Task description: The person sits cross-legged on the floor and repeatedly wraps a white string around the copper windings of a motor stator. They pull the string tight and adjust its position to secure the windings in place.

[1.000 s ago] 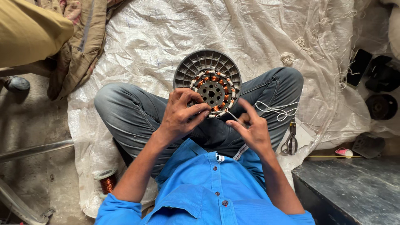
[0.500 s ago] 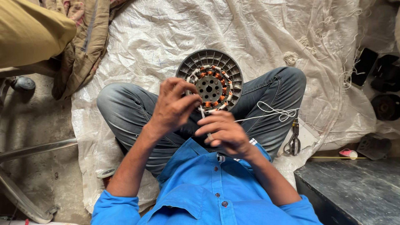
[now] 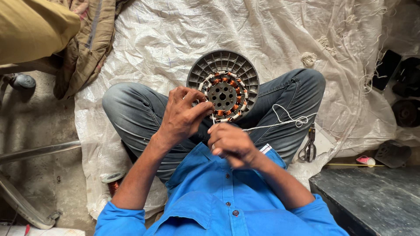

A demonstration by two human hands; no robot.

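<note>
A round grey motor housing [image 3: 205, 65] with a ring of copper-wound coils [image 3: 223, 94] rests between my crossed legs. My left hand [image 3: 183, 116] pinches at the coil ring's lower left edge. My right hand [image 3: 229, 144] is closed just below the ring, gripping a white string [image 3: 280, 120] that runs off to the right over my knee and loops there.
A white woven plastic sheet [image 3: 175, 30] covers the floor. Scissors [image 3: 309, 147] lie by my right knee. A spool of copper wire [image 3: 113, 181] sits at the sheet's lower left. A dark bench [image 3: 372, 201] stands lower right; dark parts [image 3: 404, 111] sit far right. Another person's tan sleeve [image 3: 30, 26] is at upper left.
My right hand has come in from the right to just below the coils, pulling the string taut. The left hand has stayed at the coil ring.
</note>
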